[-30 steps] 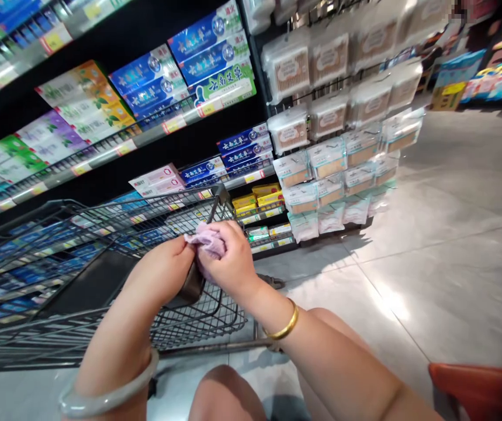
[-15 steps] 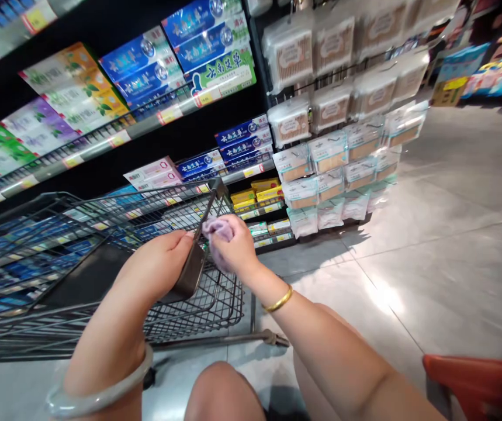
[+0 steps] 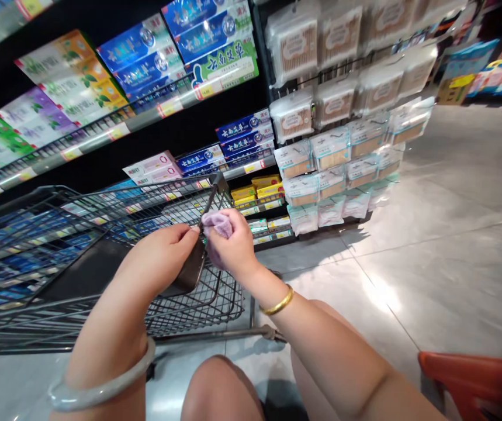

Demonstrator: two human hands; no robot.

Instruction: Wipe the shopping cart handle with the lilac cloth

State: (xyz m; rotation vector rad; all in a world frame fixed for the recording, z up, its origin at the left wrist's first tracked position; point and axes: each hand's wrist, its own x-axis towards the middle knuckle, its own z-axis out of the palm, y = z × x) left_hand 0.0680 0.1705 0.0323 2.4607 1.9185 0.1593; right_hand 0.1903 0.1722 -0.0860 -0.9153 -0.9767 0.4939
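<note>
A dark wire shopping cart (image 3: 228, 289) stands in front of me, with a dark smooth panel (image 3: 191, 273) along its near end. My left hand (image 3: 161, 254) is closed over the panel's upper edge, thumb along the top; its other fingers are hidden behind. Bunched in my right hand (image 3: 238, 242) is a purple cloth (image 3: 220, 223), pressed against the outer side of the cart's end near my left thumb. The right fingers wrap round the cloth.
Shelves with toothpaste boxes (image 3: 228, 64) rise behind the cart. Hanging packs of cotton swabs (image 3: 297, 49) are right of them. An orange-red object (image 3: 465, 374) sits low at the right. My bent knee (image 3: 220, 386) is below the cart on grey floor tiles (image 3: 408, 234).
My left hand has slid a little to the right and up along the panel edge, closer to the cloth. My right hand has lifted slightly with the cloth.
</note>
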